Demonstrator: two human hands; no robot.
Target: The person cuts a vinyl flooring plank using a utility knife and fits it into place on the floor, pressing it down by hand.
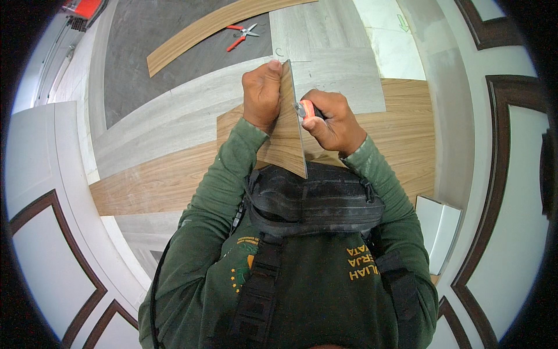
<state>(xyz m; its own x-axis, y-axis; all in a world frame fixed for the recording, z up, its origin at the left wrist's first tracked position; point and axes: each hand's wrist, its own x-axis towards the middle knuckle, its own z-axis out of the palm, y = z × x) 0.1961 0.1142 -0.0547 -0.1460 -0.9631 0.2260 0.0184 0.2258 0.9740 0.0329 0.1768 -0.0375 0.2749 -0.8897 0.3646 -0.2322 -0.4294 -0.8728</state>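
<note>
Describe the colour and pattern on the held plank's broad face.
The plank is light brown with darker wood-grain streaks, seen best in the head view.

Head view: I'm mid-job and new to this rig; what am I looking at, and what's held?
No machine here: a person works bare-handed, seen from above by a head-worn fisheye camera, which bends straight edges. The left hand holds a flat brown piece upright; the right hand grips a red tool, partly hidden, close to the piece's edge. Below lie brown planks and grey planks; farther out, red-handled shears and a long brown strip on dark grey flooring.
</note>
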